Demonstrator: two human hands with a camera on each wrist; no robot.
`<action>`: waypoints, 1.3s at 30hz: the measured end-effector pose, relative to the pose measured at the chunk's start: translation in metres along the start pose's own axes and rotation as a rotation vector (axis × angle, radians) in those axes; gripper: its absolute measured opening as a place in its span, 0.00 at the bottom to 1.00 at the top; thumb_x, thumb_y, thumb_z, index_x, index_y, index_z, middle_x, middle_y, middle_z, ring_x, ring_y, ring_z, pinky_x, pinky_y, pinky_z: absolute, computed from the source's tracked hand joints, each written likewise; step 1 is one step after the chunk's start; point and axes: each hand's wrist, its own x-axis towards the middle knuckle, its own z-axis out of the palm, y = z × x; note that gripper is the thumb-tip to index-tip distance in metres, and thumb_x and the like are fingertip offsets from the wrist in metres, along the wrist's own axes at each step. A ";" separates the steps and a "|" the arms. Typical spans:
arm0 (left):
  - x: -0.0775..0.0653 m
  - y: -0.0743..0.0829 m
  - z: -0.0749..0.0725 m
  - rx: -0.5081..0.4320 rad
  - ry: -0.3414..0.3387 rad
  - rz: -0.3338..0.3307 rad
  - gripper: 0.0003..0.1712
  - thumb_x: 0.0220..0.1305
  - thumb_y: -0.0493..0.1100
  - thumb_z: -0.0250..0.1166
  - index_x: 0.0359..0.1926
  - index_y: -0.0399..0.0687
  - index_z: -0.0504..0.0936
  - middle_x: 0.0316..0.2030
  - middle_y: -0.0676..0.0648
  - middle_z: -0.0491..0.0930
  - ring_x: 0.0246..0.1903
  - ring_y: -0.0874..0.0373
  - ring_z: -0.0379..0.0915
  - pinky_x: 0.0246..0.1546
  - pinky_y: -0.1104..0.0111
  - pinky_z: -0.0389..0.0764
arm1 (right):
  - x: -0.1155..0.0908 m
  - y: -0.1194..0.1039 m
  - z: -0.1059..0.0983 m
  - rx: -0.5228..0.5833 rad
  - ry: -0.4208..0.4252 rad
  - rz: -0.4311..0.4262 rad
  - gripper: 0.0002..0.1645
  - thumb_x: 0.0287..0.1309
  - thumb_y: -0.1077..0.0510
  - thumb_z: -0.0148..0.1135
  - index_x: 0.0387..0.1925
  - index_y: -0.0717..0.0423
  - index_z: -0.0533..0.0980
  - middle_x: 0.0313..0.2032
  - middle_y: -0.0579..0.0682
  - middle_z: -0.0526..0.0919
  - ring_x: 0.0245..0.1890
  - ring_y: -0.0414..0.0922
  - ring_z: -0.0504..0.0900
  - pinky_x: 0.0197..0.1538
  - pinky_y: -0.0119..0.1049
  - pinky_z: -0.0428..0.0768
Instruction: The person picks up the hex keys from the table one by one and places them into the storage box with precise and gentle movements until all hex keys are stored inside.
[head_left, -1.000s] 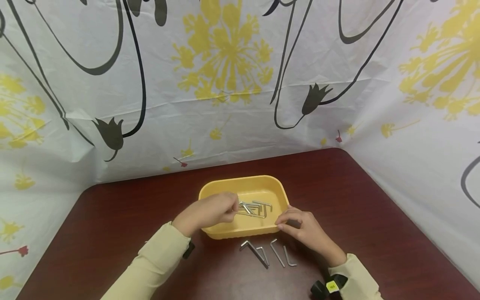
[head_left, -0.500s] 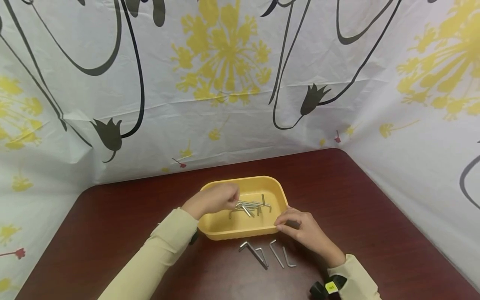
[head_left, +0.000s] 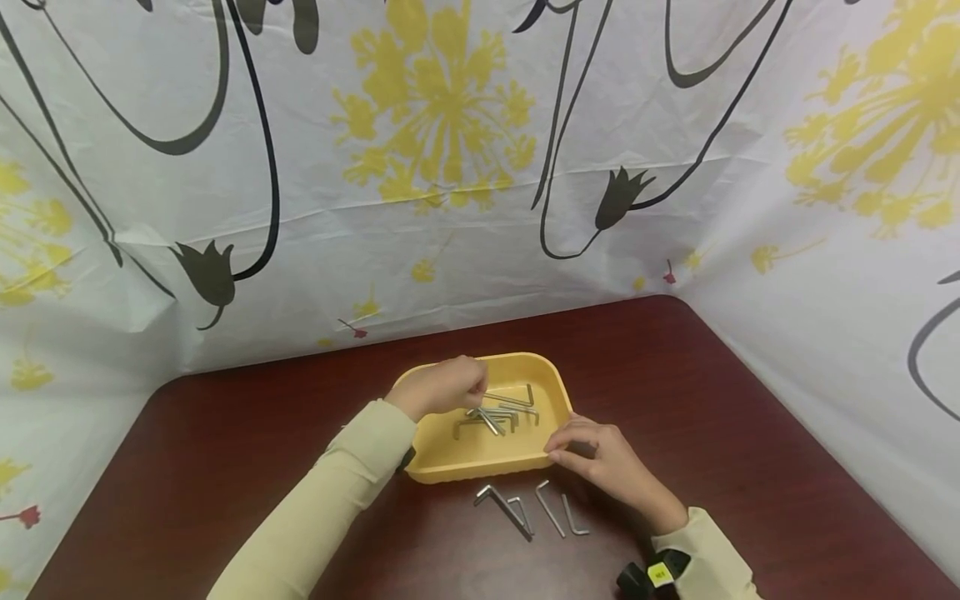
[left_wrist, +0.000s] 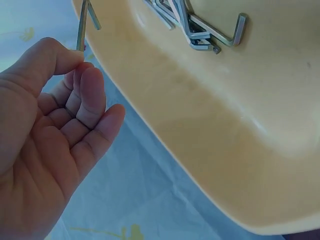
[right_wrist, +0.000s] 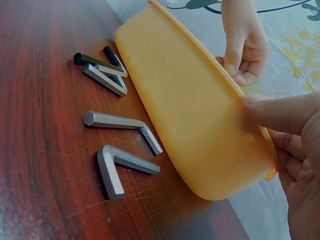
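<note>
My left hand (head_left: 450, 385) is over the yellow plastic tray (head_left: 555, 375), pinching one end of a silver hex key (left_wrist: 81, 30) between thumb and fingers. That key's long arm reaches right from the fingertips to a bent end in the head view. Below it, several more hex keys (head_left: 491, 419) lie piled in the tray. My right hand (head_left: 607, 462) grips the tray's front right corner, thumb on the outer side of the rim and fingers curled over it in the right wrist view.
Several hex keys lie on the dark red table (head_left: 255, 467) in front of the tray: a large one (head_left: 510, 512) with a smaller one (head_left: 519, 508) beside it, and two (head_left: 551, 508) further right. White patterned cloth (head_left: 450, 250) walls the table's back and sides.
My left hand has moved right and slightly up, and the hex key it pinches now lies higher over the pile, its bent end pointing up. My right hand stays on the tray corner.
</note>
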 end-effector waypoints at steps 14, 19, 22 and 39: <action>0.015 -0.008 0.006 -0.025 -0.045 -0.027 0.12 0.51 0.29 0.54 0.20 0.47 0.64 0.21 0.53 0.60 0.21 0.63 0.54 0.25 0.72 0.59 | 0.002 0.002 0.003 0.050 0.009 -0.088 0.10 0.42 0.72 0.66 0.26 0.57 0.80 0.27 0.49 0.82 0.34 0.46 0.81 0.60 0.38 0.62; 0.019 -0.014 0.014 -0.036 -0.050 0.011 0.14 0.50 0.29 0.56 0.17 0.47 0.64 0.18 0.53 0.59 0.20 0.63 0.54 0.24 0.73 0.59 | 0.003 0.004 0.004 0.070 0.019 -0.131 0.11 0.40 0.74 0.66 0.26 0.58 0.79 0.26 0.50 0.81 0.31 0.45 0.80 0.60 0.25 0.58; 0.021 -0.017 0.017 -0.023 -0.051 0.022 0.12 0.52 0.32 0.59 0.17 0.47 0.68 0.19 0.54 0.63 0.21 0.64 0.58 0.24 0.74 0.62 | 0.003 0.004 0.003 0.077 0.021 -0.139 0.11 0.39 0.75 0.66 0.26 0.59 0.79 0.26 0.50 0.81 0.31 0.45 0.80 0.60 0.22 0.56; 0.028 -0.023 0.023 -0.052 -0.108 -0.013 0.17 0.50 0.29 0.58 0.10 0.47 0.67 0.09 0.57 0.55 0.13 0.65 0.50 0.16 0.75 0.55 | 0.001 0.004 0.002 0.055 0.021 -0.088 0.09 0.41 0.73 0.66 0.26 0.59 0.79 0.26 0.50 0.82 0.33 0.46 0.81 0.60 0.33 0.61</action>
